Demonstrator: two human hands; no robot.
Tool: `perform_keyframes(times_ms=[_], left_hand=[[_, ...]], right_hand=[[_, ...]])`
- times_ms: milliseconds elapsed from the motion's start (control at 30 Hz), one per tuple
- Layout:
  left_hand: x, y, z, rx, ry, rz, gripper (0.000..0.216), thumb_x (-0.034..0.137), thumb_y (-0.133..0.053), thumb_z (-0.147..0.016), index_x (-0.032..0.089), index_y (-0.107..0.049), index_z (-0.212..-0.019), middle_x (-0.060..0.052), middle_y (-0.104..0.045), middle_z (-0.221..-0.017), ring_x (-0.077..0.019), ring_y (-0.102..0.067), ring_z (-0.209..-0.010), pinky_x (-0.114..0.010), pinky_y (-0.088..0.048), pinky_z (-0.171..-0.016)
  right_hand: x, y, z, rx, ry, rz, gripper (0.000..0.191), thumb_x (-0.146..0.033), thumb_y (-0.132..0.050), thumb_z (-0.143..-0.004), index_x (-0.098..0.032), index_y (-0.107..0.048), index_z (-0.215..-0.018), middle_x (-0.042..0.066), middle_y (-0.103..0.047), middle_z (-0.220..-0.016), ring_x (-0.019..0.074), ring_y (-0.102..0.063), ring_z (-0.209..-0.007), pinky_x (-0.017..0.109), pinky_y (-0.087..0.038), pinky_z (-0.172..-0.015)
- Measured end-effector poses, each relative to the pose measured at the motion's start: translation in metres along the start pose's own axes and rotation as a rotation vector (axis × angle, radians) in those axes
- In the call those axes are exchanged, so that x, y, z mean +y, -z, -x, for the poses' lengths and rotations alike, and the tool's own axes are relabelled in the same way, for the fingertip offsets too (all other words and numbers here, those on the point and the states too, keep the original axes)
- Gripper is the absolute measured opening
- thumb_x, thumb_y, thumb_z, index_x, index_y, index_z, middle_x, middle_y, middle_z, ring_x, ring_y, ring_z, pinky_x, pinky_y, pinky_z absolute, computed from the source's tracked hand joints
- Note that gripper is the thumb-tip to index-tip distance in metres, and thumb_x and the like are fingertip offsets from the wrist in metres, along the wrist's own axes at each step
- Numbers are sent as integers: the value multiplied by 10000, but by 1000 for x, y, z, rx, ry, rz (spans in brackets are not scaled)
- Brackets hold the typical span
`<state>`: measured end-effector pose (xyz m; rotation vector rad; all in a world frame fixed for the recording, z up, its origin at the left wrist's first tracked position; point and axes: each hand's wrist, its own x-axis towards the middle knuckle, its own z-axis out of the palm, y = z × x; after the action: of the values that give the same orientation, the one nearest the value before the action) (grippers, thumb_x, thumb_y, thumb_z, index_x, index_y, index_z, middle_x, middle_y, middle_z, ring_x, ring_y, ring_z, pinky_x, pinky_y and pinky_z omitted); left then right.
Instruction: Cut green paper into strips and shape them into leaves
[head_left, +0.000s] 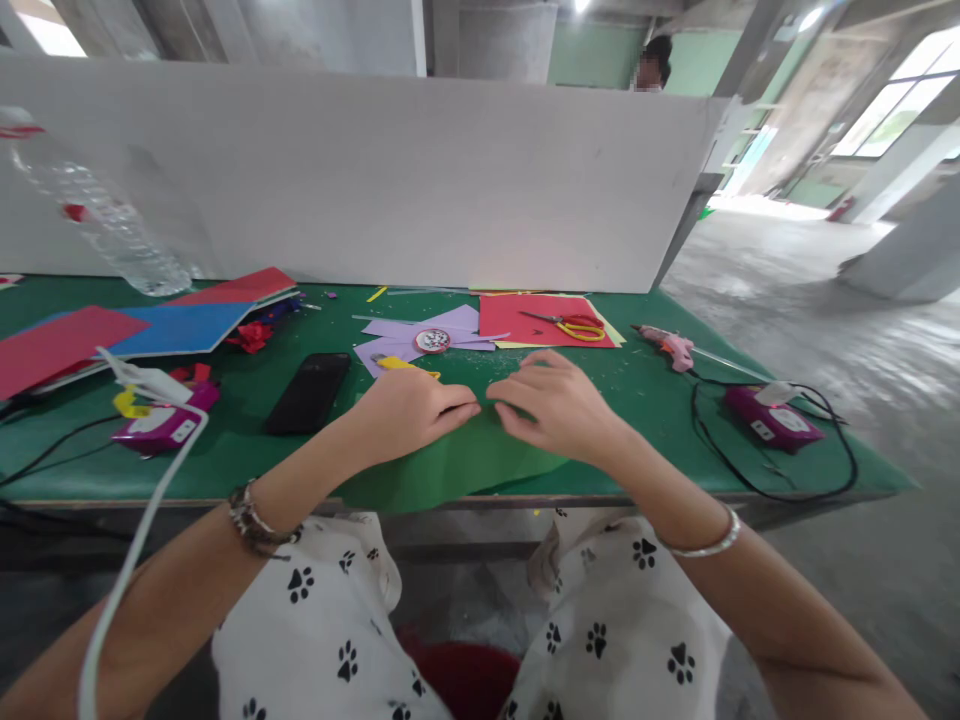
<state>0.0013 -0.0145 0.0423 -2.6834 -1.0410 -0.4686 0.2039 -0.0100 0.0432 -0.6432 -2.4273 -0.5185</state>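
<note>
A sheet of green paper [450, 468] lies at the table's front edge, bent and partly hanging over it. My left hand [412, 408] is closed on its upper edge, thumb and fingers pinched together. Close beside it, my right hand [559, 405] has its fingers curled and pressed on the same sheet. The fingertips of the two hands nearly meet. Just beyond my left hand lies a yellow utility knife [397, 364], partly hidden by the hand. Past it are purple paper pieces [457, 322] with a round patterned item [432, 341] on them.
Scissors [574, 325] rest on red paper [502, 315]. A phone [309, 393] lies left, near red and blue sheets [180, 328] and a plastic bottle [97, 215]. Right are a pink glue gun [671, 347] and a corded purple power socket [772, 418]. A white partition [375, 180] stands behind.
</note>
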Motion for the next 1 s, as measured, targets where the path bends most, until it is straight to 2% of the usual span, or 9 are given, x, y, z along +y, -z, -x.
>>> perform_keyframes(times_ms=[167,300,500,667,767,833,900,933,1000], left_hand=[[12,5,1,43,49,216,410,365,-305,-868,179,-606,-660,17,-583,-515,-97,-507,-490,-200,-304,-476],[9,6,9,35,71,306,407,379,-309,-863,182,-615,-682,11,-615,-567,-99,-528,-520,-195,-339,-512],[-17,13,28,24,196,328,441,439,-312,-839,178,-624,-669,6,-630,-601,-108,-532,-538,-196,-358,-508],[-37,22,39,3,276,256,468,472,-294,-826,180,-644,-718,-5,-644,-617,-118,-544,-524,-202,-358,-491],[-33,21,34,16,186,148,468,454,-280,-840,202,-654,-715,-4,-661,-641,-119,-551,-542,-207,-362,-505],[-26,20,28,40,71,83,457,419,-276,-858,218,-657,-708,11,-663,-630,-111,-532,-531,-208,-361,-510],[-20,19,22,74,-36,37,447,384,-271,-874,227,-657,-712,29,-659,-606,-101,-503,-503,-209,-359,-514],[-17,19,20,86,-70,22,441,371,-269,-879,229,-656,-720,35,-656,-595,-96,-494,-494,-208,-359,-520],[-15,20,16,100,-107,-10,425,350,-272,-884,228,-649,-729,40,-651,-588,-88,-493,-496,-208,-362,-545]], right_hand=[[-11,-10,-5,68,-41,-9,216,-123,-379,-698,-190,-544,-574,-55,-472,-413,76,-365,-399,205,-329,-516],[-4,-7,4,57,-34,4,213,-103,-369,-664,-191,-521,-542,-61,-427,-390,73,-327,-376,198,-314,-486],[25,0,39,16,-82,99,219,-87,-357,-678,-189,-497,-542,-36,-466,-421,87,-408,-428,188,-354,-539],[48,4,67,-5,-257,276,203,-93,-367,-690,-200,-464,-548,-29,-467,-405,111,-400,-405,225,-365,-535],[36,8,59,101,-328,215,162,-126,-382,-738,-200,-502,-660,1,-555,-527,137,-492,-510,263,-398,-607],[20,9,44,102,-273,104,156,-215,-406,-773,-180,-527,-864,70,-626,-809,184,-556,-774,317,-403,-744],[6,8,31,22,-208,35,315,-330,-420,-791,-154,-480,-1046,118,-578,-1036,220,-512,-962,382,-345,-870],[1,7,25,-29,-216,15,335,-353,-414,-804,-161,-466,-1074,116,-562,-1072,221,-499,-992,402,-312,-903],[-3,3,20,-152,-234,-18,239,-313,-378,-841,-183,-509,-992,77,-601,-975,193,-536,-913,401,-292,-910]])
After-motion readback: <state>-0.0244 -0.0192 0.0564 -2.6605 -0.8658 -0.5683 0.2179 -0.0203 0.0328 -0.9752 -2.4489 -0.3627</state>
